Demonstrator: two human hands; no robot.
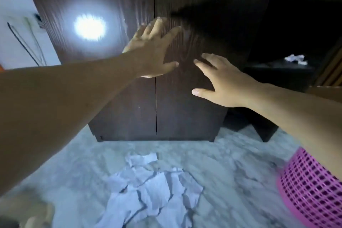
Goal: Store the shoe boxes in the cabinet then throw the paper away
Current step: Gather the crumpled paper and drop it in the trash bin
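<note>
A dark brown wooden cabinet (pixel 129 109) stands in front of me with both doors shut; no shoe box is in view. My left hand (pixel 151 50) lies flat with fingers spread across the seam between the doors. My right hand (pixel 220 81) is open too, its fingers against the right door lower down. Neither hand holds anything. Crumpled white paper (pixel 153 189) lies on the marble floor just before the cabinet's base. The picture is blurred by motion.
A pink perforated plastic basket (pixel 311 190) stands on the floor at the lower right. A dark low piece of furniture (pixel 277 74) right of the cabinet carries a small scrap of white paper (pixel 296 59). A white wall (pixel 16 24) with cables is at the left.
</note>
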